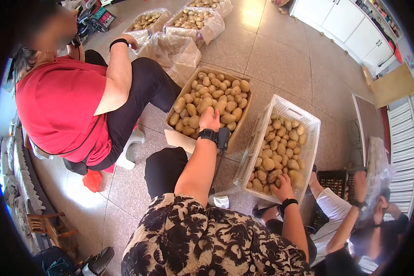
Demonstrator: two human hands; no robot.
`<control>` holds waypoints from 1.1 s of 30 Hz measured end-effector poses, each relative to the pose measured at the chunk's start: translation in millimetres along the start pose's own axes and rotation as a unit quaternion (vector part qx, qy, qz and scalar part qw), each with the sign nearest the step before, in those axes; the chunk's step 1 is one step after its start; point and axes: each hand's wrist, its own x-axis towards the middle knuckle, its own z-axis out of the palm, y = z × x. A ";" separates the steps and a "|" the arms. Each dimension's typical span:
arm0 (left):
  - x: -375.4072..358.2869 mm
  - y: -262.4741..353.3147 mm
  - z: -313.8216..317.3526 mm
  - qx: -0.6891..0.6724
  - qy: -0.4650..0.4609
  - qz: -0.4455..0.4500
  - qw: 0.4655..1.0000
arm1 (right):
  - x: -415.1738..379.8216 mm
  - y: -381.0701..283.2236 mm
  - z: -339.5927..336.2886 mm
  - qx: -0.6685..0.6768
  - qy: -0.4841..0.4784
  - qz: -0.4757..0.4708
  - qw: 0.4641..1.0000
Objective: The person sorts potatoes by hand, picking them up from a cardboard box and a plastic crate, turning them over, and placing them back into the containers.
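My left hand (210,120) reaches down over a cardboard box (188,87) filled with potatoes. Its fingers close around a potato (206,102) on top of the pile, and the palm side is partly hidden. A dark wristband with a small box-shaped device sits on that wrist. To the right, my right hand (284,187) is inside a white plastic crate (303,110) with slotted walls, also holding many potatoes. Its fingers curl over a darker potato (274,175) near the crate's near end.
A person in a red top (64,101) sits left of the box. Plastic-lined boxes of potatoes (193,19) stand beyond, beside a crumpled clear bag (172,53). Another person's arms (345,227) show at lower right, near a black crate (333,179). A wooden stool (50,225) stands lower left.
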 end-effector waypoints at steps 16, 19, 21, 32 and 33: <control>32.6 12.7 -4.4 -0.052 -0.044 0.083 0.994 | -4.7 -2.3 4.7 -0.002 0.004 -0.008 1.000; 34.1 10.2 -7.0 -0.005 -0.049 0.093 0.994 | -5.4 -4.2 3.5 0.006 0.005 -0.008 1.000; 31.5 4.8 -7.9 0.020 -0.063 0.099 0.993 | -7.1 -5.3 3.3 0.013 0.002 -0.002 1.000; -22.6 -68.7 -9.7 0.082 -0.088 -0.214 0.969 | -7.5 -2.6 4.8 -0.003 0.023 -0.010 1.000; -37.0 -78.6 -10.0 0.112 -0.092 -0.247 0.958 | -7.6 -3.9 4.2 0.015 0.017 0.011 1.000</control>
